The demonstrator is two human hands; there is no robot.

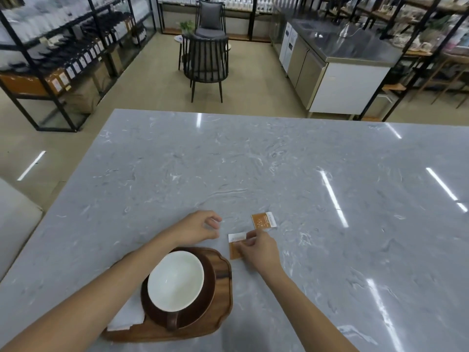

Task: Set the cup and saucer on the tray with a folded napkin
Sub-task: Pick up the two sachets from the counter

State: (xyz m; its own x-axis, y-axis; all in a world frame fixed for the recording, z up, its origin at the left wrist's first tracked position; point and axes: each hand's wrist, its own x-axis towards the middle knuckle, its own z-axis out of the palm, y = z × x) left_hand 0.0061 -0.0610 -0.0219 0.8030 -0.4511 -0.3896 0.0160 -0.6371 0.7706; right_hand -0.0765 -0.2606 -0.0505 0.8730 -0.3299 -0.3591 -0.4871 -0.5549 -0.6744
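Note:
A brown cup [175, 280] with a white inside stands on a dark brown saucer [208, 295], which rests on a wooden tray [220, 308] near the table's front edge. A white folded napkin [127, 316] lies on the tray's left side, partly under my left forearm. My left hand [200, 228] hovers beyond the tray, fingers loosely curled and holding nothing. My right hand [256, 250] pinches an orange and white sachet [235, 246] lying on the table just right of the tray's far corner. A second orange sachet [264, 221] lies a little farther away.
The grey marble table [279, 168] stretches far and right. Beyond it stand two dark chairs [206, 62], black shelving [63, 52] at the left and a steel counter [340, 67] at the right. A pale seat [15, 219] sits at the table's left.

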